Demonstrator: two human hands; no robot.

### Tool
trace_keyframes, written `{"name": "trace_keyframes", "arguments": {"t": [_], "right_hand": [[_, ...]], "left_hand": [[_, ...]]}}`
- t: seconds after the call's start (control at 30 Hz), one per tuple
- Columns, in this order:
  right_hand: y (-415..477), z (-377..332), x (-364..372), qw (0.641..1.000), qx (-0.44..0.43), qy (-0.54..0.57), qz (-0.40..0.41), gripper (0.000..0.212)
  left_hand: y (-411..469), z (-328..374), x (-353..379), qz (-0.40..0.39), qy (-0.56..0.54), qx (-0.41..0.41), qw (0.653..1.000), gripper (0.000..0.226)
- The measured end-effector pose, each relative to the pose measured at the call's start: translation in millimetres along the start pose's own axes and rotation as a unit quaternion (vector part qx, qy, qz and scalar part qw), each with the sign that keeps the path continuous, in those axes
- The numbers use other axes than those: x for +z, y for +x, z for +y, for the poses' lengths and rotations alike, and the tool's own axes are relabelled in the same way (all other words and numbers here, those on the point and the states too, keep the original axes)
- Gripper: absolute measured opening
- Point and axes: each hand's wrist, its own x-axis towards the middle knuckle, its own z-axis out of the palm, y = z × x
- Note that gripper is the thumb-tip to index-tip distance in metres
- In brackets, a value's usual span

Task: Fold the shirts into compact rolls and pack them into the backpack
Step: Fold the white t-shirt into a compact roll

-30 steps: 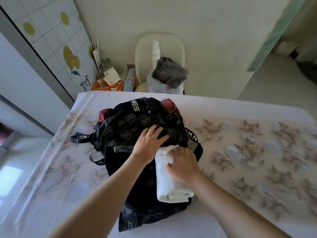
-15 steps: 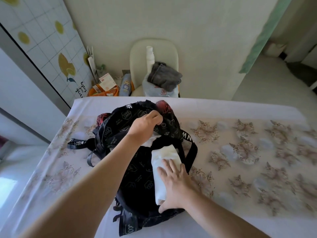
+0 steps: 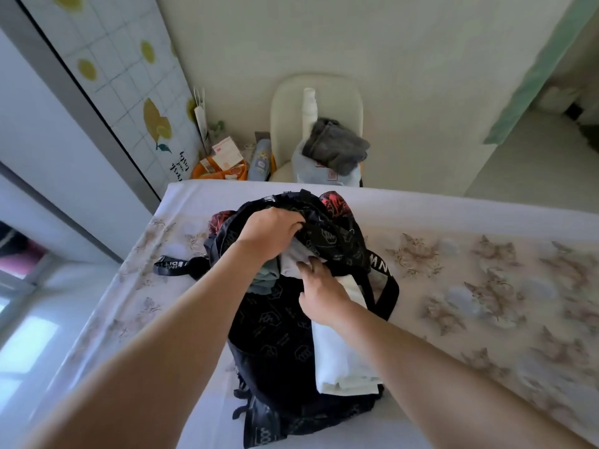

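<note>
A black backpack (image 3: 275, 332) with white printed logos lies on the bed, its mouth facing away from me. My left hand (image 3: 269, 233) grips the upper flap of the opening and holds it up. A rolled white shirt (image 3: 340, 354) lies lengthwise on the backpack, its far end at the opening. My right hand (image 3: 319, 294) rests on the roll's far end, fingers reaching into the mouth. Grey-green and pale fabric (image 3: 267, 280) shows inside the opening.
The bed (image 3: 486, 286) has a pale floral sheet. Beyond its far edge stands a cream chair (image 3: 316, 102) with a grey garment (image 3: 335, 145) and a bag. An orange basket (image 3: 220, 168) of small items sits by the wall.
My left hand lifted the backpack flap higher. My right hand slid forward along the white roll toward the opening, pushing its far end in.
</note>
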Motion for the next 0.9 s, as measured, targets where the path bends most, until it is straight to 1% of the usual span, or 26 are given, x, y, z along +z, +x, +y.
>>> {"name": "trace_keyframes", "arguments": {"t": [0.1, 0.2, 0.23, 0.27, 0.3, 0.33, 0.37, 0.43, 0.5, 0.53, 0.6, 0.7, 0.77, 0.8, 0.83, 0.9], "right_hand": [[27, -6, 13, 0.999, 0.044, -0.031, 0.005, 0.082], [54, -5, 21, 0.991, 0.109, -0.080, -0.019, 0.099], [63, -5, 21, 0.988, 0.131, -0.076, -0.026, 0.096], [73, -6, 21, 0.986, 0.145, -0.073, -0.037, 0.085], [81, -9, 19, 0.986, 0.143, -0.080, -0.040, 0.068], [87, -15, 18, 0.987, 0.126, -0.096, -0.028, 0.054], [89, -22, 19, 0.989, 0.102, -0.110, -0.010, 0.045], [84, -41, 22, 0.993, 0.047, -0.104, 0.015, 0.041], [75, -54, 29, 0.995, -0.004, -0.097, 0.005, 0.047], [73, -56, 32, 0.994, -0.016, -0.106, -0.021, 0.053], [75, -54, 32, 0.988, -0.020, -0.139, -0.065, 0.063], [67, -49, 34, 0.990, -0.018, -0.123, -0.068, 0.073], [49, -43, 38, 0.992, -0.034, -0.104, -0.066, 0.081], [38, -38, 41, 0.992, -0.051, -0.106, -0.055, 0.081], [24, -32, 41, 0.991, -0.074, -0.105, -0.034, 0.076], [-2, -14, 36, 0.984, -0.138, -0.108, 0.037, 0.052]], "left_hand": [[11, -1, -6, 0.062, -0.048, -0.019, 0.997, 0.024], [16, -6, -6, 0.064, -0.084, -0.022, 0.994, 0.024], [17, -8, -4, 0.063, -0.093, -0.018, 0.993, 0.024], [18, -9, -1, 0.068, -0.104, -0.014, 0.992, 0.024], [19, -10, 1, 0.076, -0.116, -0.012, 0.990, 0.024], [20, -11, 2, 0.086, -0.128, -0.009, 0.988, 0.024], [22, -11, 3, 0.093, -0.138, -0.006, 0.986, 0.023], [23, -11, 6, 0.098, -0.153, 0.001, 0.983, 0.023], [21, -11, 9, 0.104, -0.168, 0.008, 0.980, 0.023], [20, -12, 11, 0.106, -0.176, 0.009, 0.979, 0.023], [17, -14, 13, 0.094, -0.177, -0.005, 0.980, 0.024], [14, -14, 12, 0.044, -0.138, -0.023, 0.989, 0.028], [12, -10, 13, 0.017, -0.107, 0.004, 0.994, 0.035], [12, -7, 15, 0.003, -0.089, 0.031, 0.996, 0.043], [12, -3, 18, -0.016, -0.065, 0.063, 0.996, 0.051], [12, 6, 25, -0.067, 0.000, 0.129, 0.989, 0.060]]}}
